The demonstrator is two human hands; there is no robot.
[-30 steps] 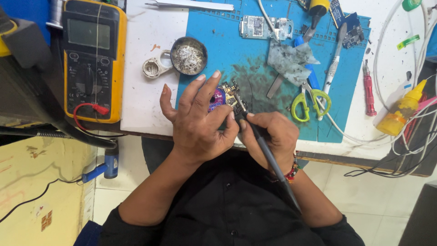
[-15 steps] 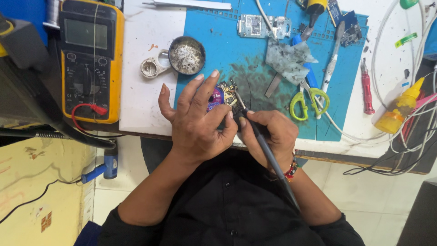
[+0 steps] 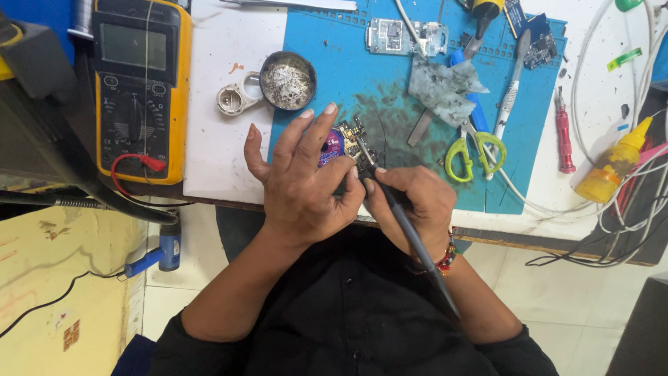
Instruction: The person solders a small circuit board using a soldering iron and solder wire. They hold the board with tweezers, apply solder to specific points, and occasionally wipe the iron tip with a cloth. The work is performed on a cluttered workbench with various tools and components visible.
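Change: nothing has visibly moved.
Left hand [image 3: 306, 184]: fingers spread, pinching the board [image 3: 351, 143].
Right hand [image 3: 410, 202]: fingers pressed around the iron [image 3: 410, 233], tip on board.

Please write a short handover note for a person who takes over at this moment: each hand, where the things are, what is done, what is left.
Left hand: steadies a small circuit board at the blue mat's near edge.
Right hand: grips a dark pen-shaped tool, tip on the board.
Nearby: round tin and yellow multimeter to the left, second board at the far edge, scissors to the right.
Done: board and tool in hand.
Left: cannot tell how far the board work is.
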